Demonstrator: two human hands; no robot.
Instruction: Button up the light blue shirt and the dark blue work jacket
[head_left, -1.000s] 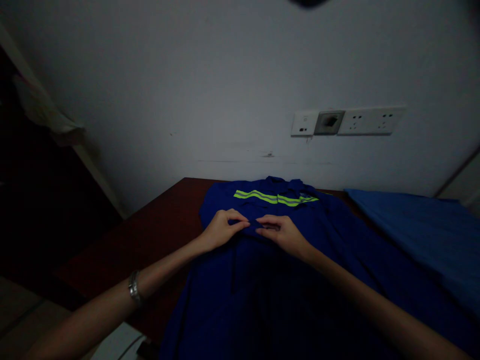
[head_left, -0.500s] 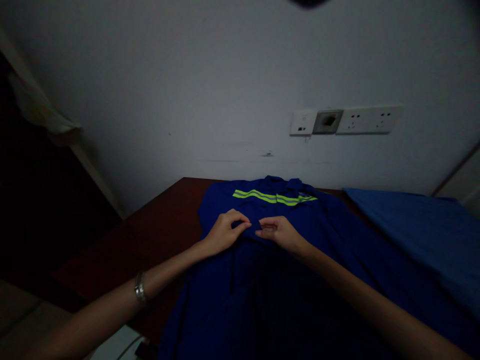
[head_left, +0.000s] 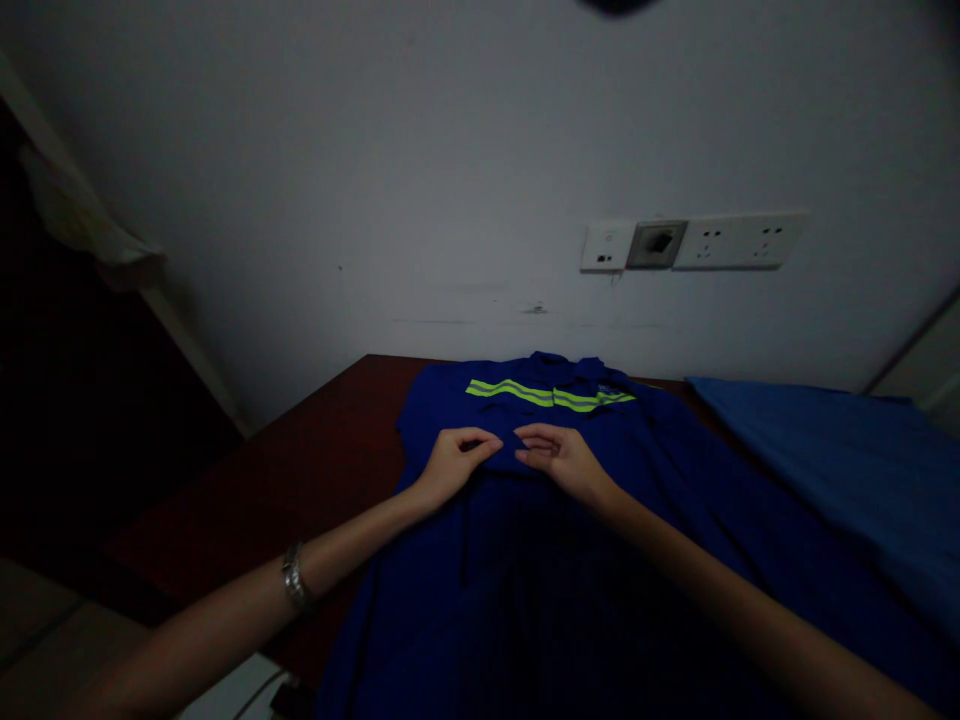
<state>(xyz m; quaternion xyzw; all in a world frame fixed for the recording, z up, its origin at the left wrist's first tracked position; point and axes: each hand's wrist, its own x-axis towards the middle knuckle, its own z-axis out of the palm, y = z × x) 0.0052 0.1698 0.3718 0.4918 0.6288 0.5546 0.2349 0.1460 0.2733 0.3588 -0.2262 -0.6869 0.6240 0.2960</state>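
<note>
A dark blue work jacket (head_left: 450,590) with a yellow-green and grey reflective stripe across its chest lies front up, its collar toward the wall. Over the middle of its front, below the stripe, my left hand (head_left: 454,465) pinches the cloth between thumb and fingertips. Close by on the right, my right hand (head_left: 566,462) has curled fingers above its thumb, gripping the jacket's front. A small gap separates the two hands. What exactly sits between the fingertips, such as a button, is too dark to make out.
The jacket lies on a dark red wooden table (head_left: 322,440) against a pale wall (head_left: 337,180). Lighter blue cloth (head_left: 810,450) is spread at the right. Sockets and switches (head_left: 731,242) sit on the wall. A white object with a cable (head_left: 236,690) is low at the left.
Both hands stay at the same part of the jacket, with only slight finger movement. My left forearm has shifted a little to the right.
</note>
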